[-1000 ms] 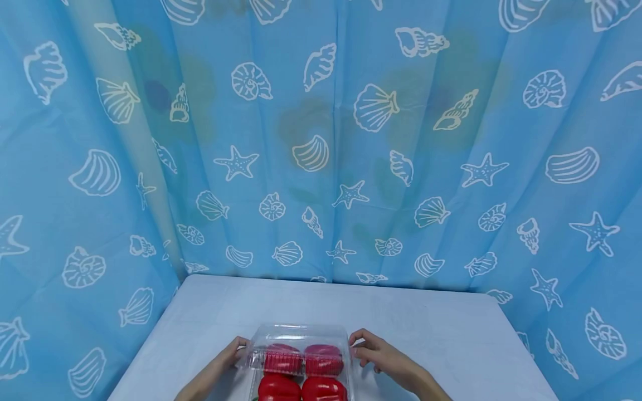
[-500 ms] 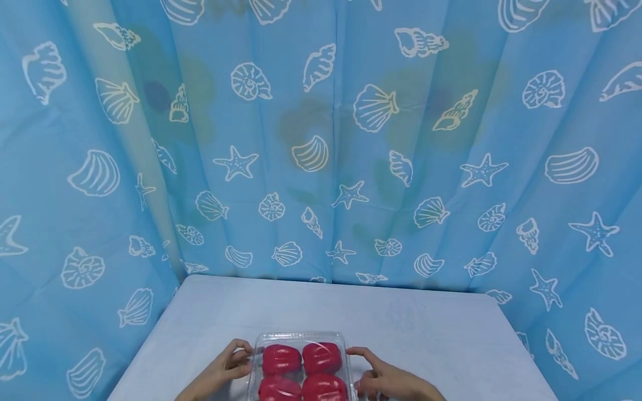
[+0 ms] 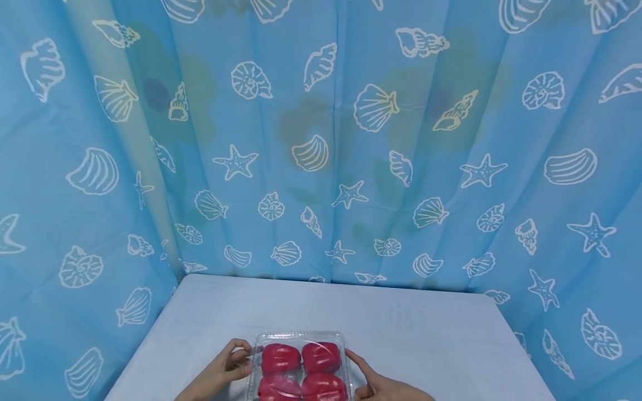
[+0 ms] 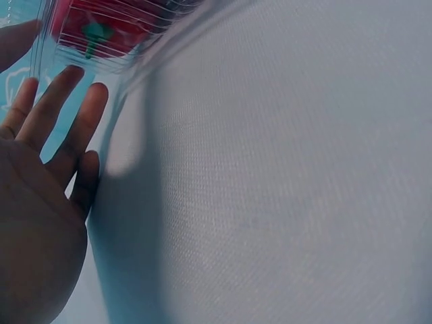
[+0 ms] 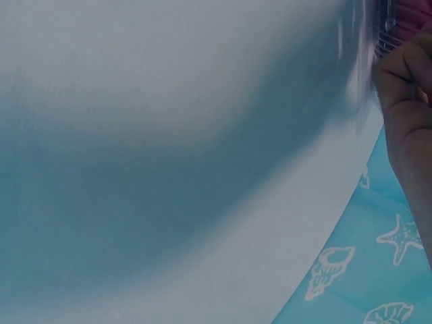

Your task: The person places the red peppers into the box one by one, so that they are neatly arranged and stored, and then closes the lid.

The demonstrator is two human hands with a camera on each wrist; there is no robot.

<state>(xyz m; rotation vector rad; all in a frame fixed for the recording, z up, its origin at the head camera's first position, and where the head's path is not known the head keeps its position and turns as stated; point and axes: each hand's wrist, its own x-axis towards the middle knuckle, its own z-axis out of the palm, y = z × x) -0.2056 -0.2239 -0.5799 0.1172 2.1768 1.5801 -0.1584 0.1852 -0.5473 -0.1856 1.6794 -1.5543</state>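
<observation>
A clear plastic box (image 3: 297, 336) with a closed lid stands at the near edge of the head view. Several red bell peppers (image 3: 321, 357) lie inside it; a green stem (image 4: 96, 32) shows through the ribbed wall in the left wrist view. My left hand (image 3: 225, 370) is at the box's left side, thumb and index finger close against its edge, the other fingers spread below. On the opposite side my right hand (image 3: 383, 385) touches the rim with a stretched index finger, while its other fingers bend in near the wall. The box's near end is cut off by the frame.
The box is on a white-covered table (image 3: 426, 323). A blue curtain (image 3: 321, 139) with white shells and starfish rises behind the table and along both sides.
The raised lid has come down over the peppers and lies flat. My left hand lowered slightly beside the box; my right hand shifted nearer, its index finger now straight against the rim.
</observation>
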